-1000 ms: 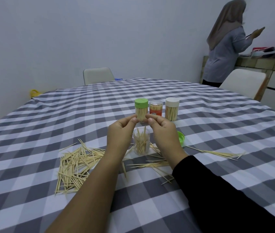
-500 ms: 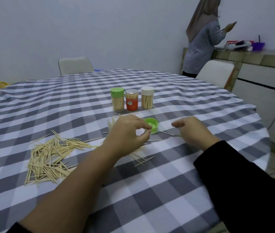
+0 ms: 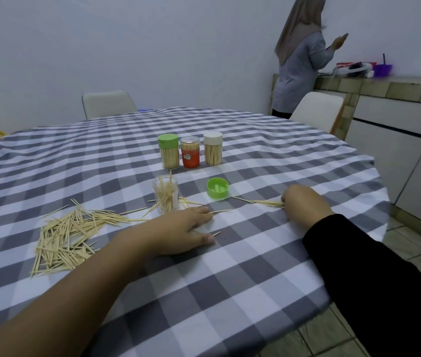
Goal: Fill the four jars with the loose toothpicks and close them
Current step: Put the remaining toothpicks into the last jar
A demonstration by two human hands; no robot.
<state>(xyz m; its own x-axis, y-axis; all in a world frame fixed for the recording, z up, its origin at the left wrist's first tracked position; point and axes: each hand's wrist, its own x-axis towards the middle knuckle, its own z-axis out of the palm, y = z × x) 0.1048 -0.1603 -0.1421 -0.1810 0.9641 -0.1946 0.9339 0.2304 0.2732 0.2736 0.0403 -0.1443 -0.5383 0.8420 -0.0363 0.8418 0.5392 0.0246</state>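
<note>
Three closed jars stand in a row on the checked tablecloth (image 3: 230, 292): a green-lidded jar (image 3: 169, 154), an orange jar (image 3: 190, 152) and a white-lidded jar (image 3: 212, 148). In front of them an open clear jar (image 3: 166, 193) holds some toothpicks, and its green lid (image 3: 217, 187) lies upside down to the right. A big pile of loose toothpicks (image 3: 65, 234) lies at the left. My left hand (image 3: 178, 231) rests flat on scattered toothpicks just below the open jar. My right hand (image 3: 303, 202) presses on a small bunch of toothpicks (image 3: 258, 201) right of the lid.
Two pale chairs (image 3: 107, 103) (image 3: 317, 110) stand at the far side of the table. A person (image 3: 302, 55) stands at a tiled counter (image 3: 384, 86) at the back right. The table's edge drops to the floor on my right.
My left hand has dropped from a pinch above the table onto the toothpicks with fingers spread. My right hand has stayed by the bunch right of the lid. The camera shifted slightly.
</note>
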